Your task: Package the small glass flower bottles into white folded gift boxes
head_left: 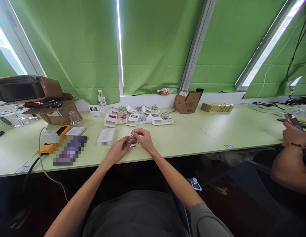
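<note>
Near the table's front edge, my left hand (119, 148) grips the side of a small clear, shiny rounded object with dark red contents (133, 141). My right hand (144, 139) has its thumb and fingertips pinched together at the top of the same object. Fingers cover part of it, so its exact kind does not show. Just left of my left hand lies a closed white box (106, 136) with printed text and a barcode. Beyond my hands, several opened small white boxes (133, 119) stand in two rows with clear rounded objects (165, 115) in or beside them.
A purple phone (70, 151), an orange-and-black device (63, 131) and a white cable (41, 161) lie at left. Cardboard boxes (55, 112) are stacked behind them. An open carton (188, 102) and yellow boxes (217, 107) stand at the back. Another person's hand (293, 133) holds a phone at right.
</note>
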`<state>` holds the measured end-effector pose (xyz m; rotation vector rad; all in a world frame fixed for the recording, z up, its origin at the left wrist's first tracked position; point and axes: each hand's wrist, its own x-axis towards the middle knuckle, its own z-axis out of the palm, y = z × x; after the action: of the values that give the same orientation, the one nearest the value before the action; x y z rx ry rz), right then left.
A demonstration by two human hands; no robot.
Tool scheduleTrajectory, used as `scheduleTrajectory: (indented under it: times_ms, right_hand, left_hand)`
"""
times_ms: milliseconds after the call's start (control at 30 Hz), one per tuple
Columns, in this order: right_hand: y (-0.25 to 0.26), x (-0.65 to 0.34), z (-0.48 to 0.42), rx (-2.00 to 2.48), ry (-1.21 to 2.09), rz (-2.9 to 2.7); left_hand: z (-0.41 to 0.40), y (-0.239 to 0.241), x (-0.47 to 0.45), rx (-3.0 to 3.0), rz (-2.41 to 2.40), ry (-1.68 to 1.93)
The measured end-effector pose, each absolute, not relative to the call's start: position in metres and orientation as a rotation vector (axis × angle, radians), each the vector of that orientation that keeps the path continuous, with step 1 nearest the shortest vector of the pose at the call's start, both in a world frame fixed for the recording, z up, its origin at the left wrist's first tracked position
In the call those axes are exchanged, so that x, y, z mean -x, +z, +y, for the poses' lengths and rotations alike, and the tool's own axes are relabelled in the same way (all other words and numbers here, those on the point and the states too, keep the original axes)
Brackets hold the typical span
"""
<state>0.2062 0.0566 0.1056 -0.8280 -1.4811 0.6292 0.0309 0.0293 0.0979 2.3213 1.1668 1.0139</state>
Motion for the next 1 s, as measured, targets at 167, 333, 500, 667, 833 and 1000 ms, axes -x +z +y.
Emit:
scheduleTrajectory:
  times_ms: [167,333,500,667,833,1000]
  right_hand:
    - [0.1072,-0.2089,0.0594,0.869,0.93,-1.379]
    - [0.1097,-0.2085,0.056,0.875,0.946,-1.369]
    - [0.1114,-0.2089,0.0542,0.865,0.98,-1.342]
    - [0.1102,-0.2102,0.0558,0.859,0.993,-1.354]
    - [0.1086,-0.2109,0.0569,0.861,1.005,-1.362]
    - [0.1071,-0.2105,0.0568,0.849,1.046,-1.339]
  left_hand:
    - [0.0291,0.0987,-0.031,-2.34,1.177,0.993]
    - [0.0299,0.0969,-0.0309,-2.354,1.184,0.994]
    - [0.0317,0.0935,-0.0302,-2.355,1.22,1.007]
    - [0.0325,0.0924,-0.0299,-2.366,1.226,0.995]
    - [0.0312,0.0947,-0.0302,-2.375,1.214,0.981]
    - [0.0297,0.0972,-0.0306,-2.368,1.205,0.976]
